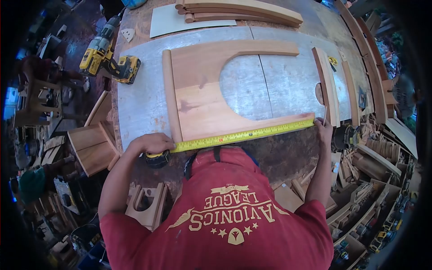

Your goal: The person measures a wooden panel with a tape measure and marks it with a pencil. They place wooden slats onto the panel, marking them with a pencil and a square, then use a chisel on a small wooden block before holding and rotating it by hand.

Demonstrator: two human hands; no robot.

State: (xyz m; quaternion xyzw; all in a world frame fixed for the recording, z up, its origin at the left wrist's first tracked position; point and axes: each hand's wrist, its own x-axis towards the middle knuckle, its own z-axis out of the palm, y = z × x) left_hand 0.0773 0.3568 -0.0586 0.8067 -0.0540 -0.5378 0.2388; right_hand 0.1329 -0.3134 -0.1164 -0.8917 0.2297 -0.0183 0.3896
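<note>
The left grip [155,143] and right grip [323,129] are closed on opposite ends of a yellow-bladed tape measure [243,135]. It is best kept taut along the near edge of the U-cut brown wooden panel [198,67] on the grey counter [141,101].

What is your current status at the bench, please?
Left hand by tape case, right hand at right end of yellow tape. Tape stretched along wooden panel's near edge. Nothing across it; drill off left.
</note>
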